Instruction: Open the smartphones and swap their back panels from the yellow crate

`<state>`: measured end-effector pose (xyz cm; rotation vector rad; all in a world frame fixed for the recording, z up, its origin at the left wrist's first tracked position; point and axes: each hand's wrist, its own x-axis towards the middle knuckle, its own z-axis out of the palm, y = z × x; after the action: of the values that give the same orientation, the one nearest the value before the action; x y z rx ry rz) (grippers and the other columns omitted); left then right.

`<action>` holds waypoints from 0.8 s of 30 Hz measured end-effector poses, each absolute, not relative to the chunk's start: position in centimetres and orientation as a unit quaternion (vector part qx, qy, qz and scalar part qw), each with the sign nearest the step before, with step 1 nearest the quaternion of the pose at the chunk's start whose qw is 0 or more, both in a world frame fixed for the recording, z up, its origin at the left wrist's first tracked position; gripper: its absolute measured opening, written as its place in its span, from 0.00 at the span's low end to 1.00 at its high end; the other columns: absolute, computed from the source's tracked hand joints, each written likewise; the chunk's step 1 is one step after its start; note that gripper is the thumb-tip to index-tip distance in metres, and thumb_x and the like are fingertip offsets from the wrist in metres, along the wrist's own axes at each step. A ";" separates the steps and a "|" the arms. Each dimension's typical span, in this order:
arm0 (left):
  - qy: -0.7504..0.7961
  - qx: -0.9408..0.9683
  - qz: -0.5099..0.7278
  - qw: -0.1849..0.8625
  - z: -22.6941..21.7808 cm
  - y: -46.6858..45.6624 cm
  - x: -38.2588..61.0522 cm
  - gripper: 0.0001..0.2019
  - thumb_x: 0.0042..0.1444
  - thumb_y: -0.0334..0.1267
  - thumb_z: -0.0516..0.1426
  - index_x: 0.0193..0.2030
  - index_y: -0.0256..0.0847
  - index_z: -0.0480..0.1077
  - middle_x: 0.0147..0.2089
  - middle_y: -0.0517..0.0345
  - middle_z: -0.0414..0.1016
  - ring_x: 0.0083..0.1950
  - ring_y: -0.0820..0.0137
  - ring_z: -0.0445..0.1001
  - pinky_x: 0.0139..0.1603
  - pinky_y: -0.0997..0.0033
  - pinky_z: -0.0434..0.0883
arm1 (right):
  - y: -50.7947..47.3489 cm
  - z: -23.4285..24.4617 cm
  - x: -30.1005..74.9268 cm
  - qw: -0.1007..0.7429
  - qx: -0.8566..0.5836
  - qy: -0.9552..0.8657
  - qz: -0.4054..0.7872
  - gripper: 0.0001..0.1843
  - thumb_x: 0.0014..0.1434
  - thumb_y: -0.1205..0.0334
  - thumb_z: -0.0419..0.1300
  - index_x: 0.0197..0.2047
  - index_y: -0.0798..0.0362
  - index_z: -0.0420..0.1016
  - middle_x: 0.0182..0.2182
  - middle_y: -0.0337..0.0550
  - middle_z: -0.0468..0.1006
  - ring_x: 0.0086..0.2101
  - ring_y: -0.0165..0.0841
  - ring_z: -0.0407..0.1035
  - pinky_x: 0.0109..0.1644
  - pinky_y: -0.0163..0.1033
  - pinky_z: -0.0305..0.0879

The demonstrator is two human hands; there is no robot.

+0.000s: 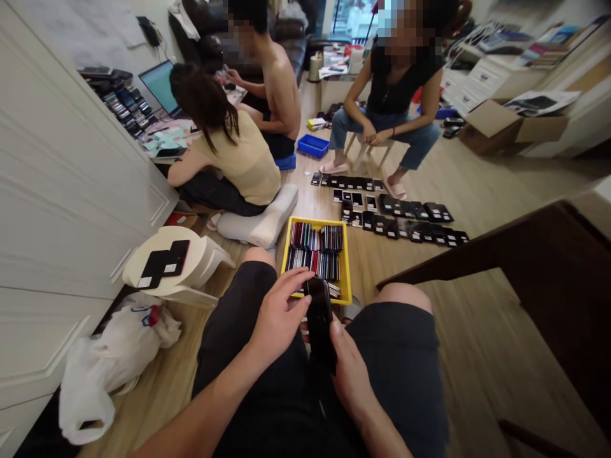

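We note the left hand [279, 315] and right hand [351, 375] grasping a black phone [319, 321]; a yellow tray [344, 267] of phones [308, 236] sits at 12 o'clock.

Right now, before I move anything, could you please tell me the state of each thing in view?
left hand, fingers curled around the phone's edge
right hand, thumb pressing on the phone
black smartphone, held between both hands, screen dark
yellow tray, packed with phones standing on edge
phone rows, lying flat on the floor
white stool, two black phones on its seat
laptop, open, screen lit
cardboard box, flaps open
white plastic bag, slumped on the floor
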<state>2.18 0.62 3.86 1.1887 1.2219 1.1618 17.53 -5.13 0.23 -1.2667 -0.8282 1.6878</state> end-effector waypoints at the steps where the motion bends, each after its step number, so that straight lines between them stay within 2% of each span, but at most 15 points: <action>1: 0.508 0.493 0.482 0.516 3.8 0.5 2.2 0.20 0.59 0.30 0.59 0.57 0.52 0.78 0.67 0.53 0.69 0.65 0.57 0.71 0.63 0.56 0.74 | -5.2 0.1 17.5 0.428 -0.506 -0.327 0.674 0.36 0.66 0.32 0.54 0.66 0.46 0.73 0.53 0.48 0.83 0.52 0.48 0.77 0.60 0.52 0.71; 9: 0.494 0.500 0.480 0.525 3.5 0.7 2.3 0.15 0.61 0.31 0.59 0.54 0.47 0.75 0.67 0.51 0.68 0.63 0.59 0.72 0.65 0.58 0.71 | -5.1 -0.9 17.3 0.466 -0.474 -0.289 0.689 0.32 0.67 0.37 0.56 0.66 0.47 0.73 0.53 0.48 0.83 0.52 0.48 0.77 0.58 0.53 0.72; 14: 0.490 0.479 0.478 0.550 3.6 0.9 2.6 0.13 0.60 0.32 0.59 0.51 0.45 0.71 0.67 0.51 0.67 0.62 0.60 0.73 0.58 0.64 0.74 | -4.8 -0.2 17.0 0.489 -0.455 -0.233 0.707 0.32 0.65 0.38 0.60 0.64 0.50 0.75 0.53 0.50 0.83 0.52 0.48 0.77 0.58 0.55 0.72; 16: 0.499 0.483 0.456 0.557 3.8 1.2 2.4 0.12 0.60 0.33 0.60 0.50 0.44 0.71 0.63 0.50 0.70 0.58 0.62 0.75 0.51 0.68 0.75 | -4.8 0.0 16.9 0.479 -0.452 -0.197 0.726 0.32 0.64 0.37 0.60 0.60 0.52 0.78 0.52 0.52 0.83 0.51 0.49 0.78 0.58 0.56 0.73; 19: 0.517 0.479 0.401 0.586 4.4 2.2 1.7 0.10 0.59 0.37 0.61 0.47 0.43 0.70 0.52 0.53 0.76 0.45 0.66 0.76 0.41 0.71 0.73 | -4.8 0.2 17.0 0.453 -0.453 -0.161 0.751 0.32 0.63 0.34 0.61 0.53 0.55 0.83 0.50 0.55 0.84 0.47 0.49 0.80 0.56 0.56 0.75; 21: 0.510 0.471 0.378 0.612 4.8 3.0 1.1 0.10 0.58 0.41 0.62 0.43 0.41 0.69 0.47 0.55 0.77 0.41 0.69 0.75 0.39 0.72 0.70 | -4.7 0.5 17.1 0.443 -0.454 -0.150 0.759 0.32 0.62 0.34 0.61 0.51 0.55 0.83 0.50 0.55 0.84 0.45 0.48 0.81 0.54 0.54 0.76; 24: 0.482 0.451 0.375 0.650 4.8 4.2 0.3 0.12 0.57 0.44 0.63 0.36 0.38 0.70 0.46 0.54 0.77 0.41 0.70 0.73 0.42 0.72 0.68 | -4.3 1.0 17.5 0.410 -0.434 -0.138 0.791 0.32 0.62 0.36 0.62 0.52 0.57 0.83 0.50 0.57 0.84 0.46 0.48 0.81 0.52 0.53 0.77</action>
<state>0.30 4.19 4.81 1.0247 1.0958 0.8525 17.46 -4.30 1.03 -1.0917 -0.3484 1.9907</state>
